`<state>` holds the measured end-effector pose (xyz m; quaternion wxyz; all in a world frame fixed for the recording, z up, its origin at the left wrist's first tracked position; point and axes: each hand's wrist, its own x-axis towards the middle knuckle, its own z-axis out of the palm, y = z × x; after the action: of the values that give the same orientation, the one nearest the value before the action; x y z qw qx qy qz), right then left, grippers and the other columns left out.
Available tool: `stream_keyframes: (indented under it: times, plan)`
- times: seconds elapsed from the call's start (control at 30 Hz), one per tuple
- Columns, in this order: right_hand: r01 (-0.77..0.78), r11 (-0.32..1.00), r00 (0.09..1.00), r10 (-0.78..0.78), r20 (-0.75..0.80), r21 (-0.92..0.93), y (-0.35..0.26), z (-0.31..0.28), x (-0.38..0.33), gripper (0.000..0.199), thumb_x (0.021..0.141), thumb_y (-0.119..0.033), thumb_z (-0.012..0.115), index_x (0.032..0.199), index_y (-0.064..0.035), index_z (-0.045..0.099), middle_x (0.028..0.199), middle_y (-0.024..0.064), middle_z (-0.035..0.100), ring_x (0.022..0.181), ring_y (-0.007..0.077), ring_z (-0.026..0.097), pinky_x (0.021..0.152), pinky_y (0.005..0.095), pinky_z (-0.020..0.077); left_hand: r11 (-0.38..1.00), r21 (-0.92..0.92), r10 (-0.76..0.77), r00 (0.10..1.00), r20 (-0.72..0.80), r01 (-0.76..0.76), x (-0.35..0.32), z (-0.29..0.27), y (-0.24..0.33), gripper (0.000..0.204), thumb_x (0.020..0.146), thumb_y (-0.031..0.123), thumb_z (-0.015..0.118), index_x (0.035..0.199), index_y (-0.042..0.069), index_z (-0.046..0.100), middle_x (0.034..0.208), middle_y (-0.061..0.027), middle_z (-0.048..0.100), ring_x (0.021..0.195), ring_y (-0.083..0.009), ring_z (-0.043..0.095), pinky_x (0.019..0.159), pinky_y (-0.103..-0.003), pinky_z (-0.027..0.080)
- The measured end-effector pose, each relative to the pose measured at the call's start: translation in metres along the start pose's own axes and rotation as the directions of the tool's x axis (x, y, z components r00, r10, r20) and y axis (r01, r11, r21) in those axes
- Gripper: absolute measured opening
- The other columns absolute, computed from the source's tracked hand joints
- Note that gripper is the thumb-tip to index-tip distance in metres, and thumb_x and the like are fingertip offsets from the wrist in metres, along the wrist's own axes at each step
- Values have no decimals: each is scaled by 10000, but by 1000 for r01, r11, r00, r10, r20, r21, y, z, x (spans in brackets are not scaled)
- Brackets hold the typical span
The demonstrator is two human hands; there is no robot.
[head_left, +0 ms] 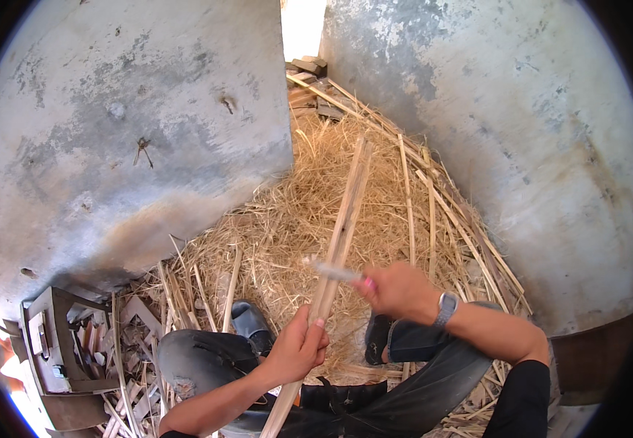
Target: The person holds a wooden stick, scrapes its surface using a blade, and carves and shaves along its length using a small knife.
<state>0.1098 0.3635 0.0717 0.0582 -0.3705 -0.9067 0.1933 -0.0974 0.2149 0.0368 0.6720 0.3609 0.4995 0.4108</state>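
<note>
A long, narrow wooden strip [345,212] slants up and away from my lap, with a dark streak along its face. My left hand [296,349] is closed around its lower part, thumb on top. My right hand [398,292], with a watch on the wrist, grips a knife [340,272]. The blade is blurred by motion and lies across the strip just above my left hand. A bit of pink shows at the knife's handle by my fingers. Whether the edge touches the wood I cannot tell.
Thin shavings [287,212] cover the ground before my feet. Loose wooden strips [469,233] lie along the right wall [491,131]; a grey wall [126,109] stands at left. At lower left, a wooden frame-like box [61,343] sits beside scraps of wood [141,365].
</note>
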Motion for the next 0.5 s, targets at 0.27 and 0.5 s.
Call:
stream_keyframes:
  times: [0.27, 0.5]
  plan:
    - [-68, 998, 990, 65, -122, -17, -1, 1, 14, 539, 1029, -544, 574, 760, -83, 646, 535, 182, 579, 519, 402, 642, 486, 506, 508, 991, 133, 31, 996, -83, -19, 8, -5, -3, 209, 1138, 235, 442, 1110, 33, 397, 757, -41, 546, 538, -105, 544, 489, -274, 430]
    - [-34, 996, 987, 21, -161, -80, 26, 6, 20, 565, 1029, -563, 563, 762, -76, 664, 546, 198, 587, 522, 408, 650, 495, 521, 517, 989, 146, 13, 998, -55, -5, 9, 0, 0, 206, 1144, 240, 424, 1113, 40, 388, 759, -37, 536, 538, -103, 544, 488, -270, 425]
